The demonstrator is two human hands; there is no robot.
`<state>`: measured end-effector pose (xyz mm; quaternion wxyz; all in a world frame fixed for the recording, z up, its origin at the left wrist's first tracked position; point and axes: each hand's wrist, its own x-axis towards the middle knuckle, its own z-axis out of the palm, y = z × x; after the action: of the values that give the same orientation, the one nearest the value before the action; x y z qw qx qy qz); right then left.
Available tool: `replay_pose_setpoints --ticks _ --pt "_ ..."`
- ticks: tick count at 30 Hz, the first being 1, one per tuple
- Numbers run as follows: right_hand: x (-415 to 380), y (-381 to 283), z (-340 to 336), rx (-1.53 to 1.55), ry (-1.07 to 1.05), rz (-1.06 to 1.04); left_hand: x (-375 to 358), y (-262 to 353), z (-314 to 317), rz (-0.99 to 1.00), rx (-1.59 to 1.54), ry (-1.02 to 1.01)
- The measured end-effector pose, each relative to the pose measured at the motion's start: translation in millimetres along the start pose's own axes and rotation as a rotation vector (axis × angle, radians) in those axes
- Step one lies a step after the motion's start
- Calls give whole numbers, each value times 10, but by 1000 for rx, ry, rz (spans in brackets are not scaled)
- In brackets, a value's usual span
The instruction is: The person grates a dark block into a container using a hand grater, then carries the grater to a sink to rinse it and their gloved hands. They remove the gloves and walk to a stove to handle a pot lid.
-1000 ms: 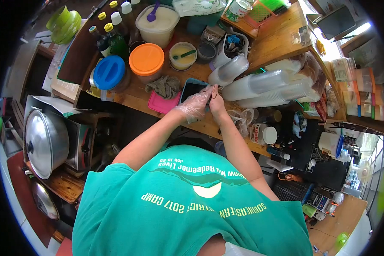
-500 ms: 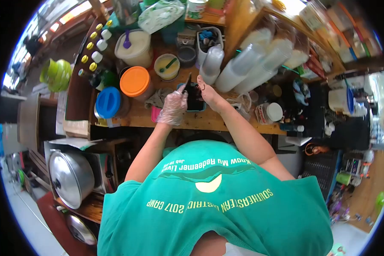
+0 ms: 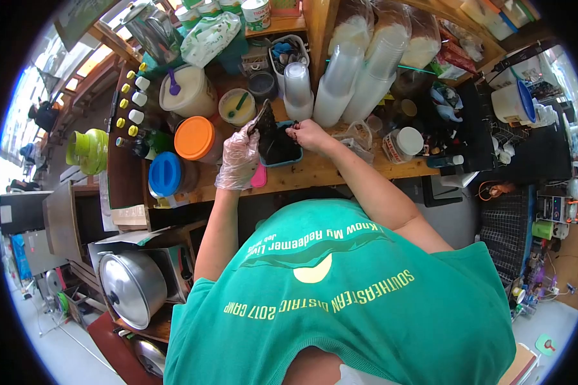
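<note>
My left hand (image 3: 237, 159), in a clear plastic glove, is closed on a slim spoon-like utensil (image 3: 263, 112) whose raised end is coated in something dark. I cannot make out its exact kind. Just right of that hand is a blue rectangular tub (image 3: 284, 163) on the wooden counter, holding a dark, nearly black mass (image 3: 277, 147). My bare right hand (image 3: 310, 136) pinches the tub's right rim. A pink lid (image 3: 259, 176) lies by the tub's near left corner.
An orange-lidded container (image 3: 194, 138), a blue-lidded one (image 3: 165, 174) and a tub with a green spoon (image 3: 237, 107) stand left and behind. Stacks of plastic cups (image 3: 334, 93) rise behind my right hand. A white-lidded jar (image 3: 404, 144) stands right, bottles (image 3: 135, 115) far left.
My right hand has gone from spread fingers over the tub to gripping its rim. My left hand has shifted slightly left, the utensil still up. The camera view has also shifted.
</note>
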<state>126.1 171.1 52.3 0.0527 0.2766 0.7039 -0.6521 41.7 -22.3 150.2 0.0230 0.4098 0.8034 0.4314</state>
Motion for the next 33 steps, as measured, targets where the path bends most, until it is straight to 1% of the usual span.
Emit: replay_pose_setpoints --ticks 2,4,7,8,10,11,12,13,14,16,18,19,20,21,22,24,26,29,31,32,33 --pt "32 92 -8 -27 -19 3 -2 111 -47 9 -30 19" --pt "50 156 -2 -67 -31 -60 -5 164 -55 -1 -103 68" --pt "189 350 37 -66 -26 -46 -6 197 -38 -11 -58 26" --pt "137 293 39 -65 -26 -46 -8 95 34 -11 -57 25" --pt "-34 93 35 -147 22 -7 -33 -242 257 83 18 15" --pt "-23 90 30 -150 25 -10 -18 -232 253 92 -11 9" --pt "-5 85 18 -198 57 -66 2 -228 236 98 -14 12" --pt "0 92 1 -246 90 -118 1 -229 208 29 -59 3" --pt "-63 29 -25 -248 93 -117 -1 -223 171 -43 -103 -6" --pt "-279 -282 -83 -341 190 -259 16 -321 144 -42 -133 1" --pt "-451 -556 -107 -336 219 -306 30 -385 94 -90 -216 -49" --pt "-485 -629 -113 -330 255 -348 35 -409 81 -88 -214 -43" --pt "-477 -647 -119 -333 255 -353 47 -418 73 -86 -283 -67" --pt "-469 -663 -128 -353 279 -437 60 -426 70 -83 -354 -92" --pt "-462 -678 -135 -375 301 -522 67 -437 64 -80 -356 -86" --pt "-486 -755 -135 -385 282 -516 77 -409 21 -104 -354 -153" --pt "-485 -782 -113 -393 259 -511 92 -404 1 -94 -335 -161" --pt "-450 -769 -67 -429 282 -548 126 -422 -25 -83 -323 -172" --pt "-468 -771 -35 -339 257 -432 123 -425 -42 -84 -333 -173" --pt "-440 -729 -28 -341 253 -433 138 -345 -87 -68 -333 -161" --pt "-395 -657 -18 -290 276 -502 143 -291 -103 -52 -332 -149"
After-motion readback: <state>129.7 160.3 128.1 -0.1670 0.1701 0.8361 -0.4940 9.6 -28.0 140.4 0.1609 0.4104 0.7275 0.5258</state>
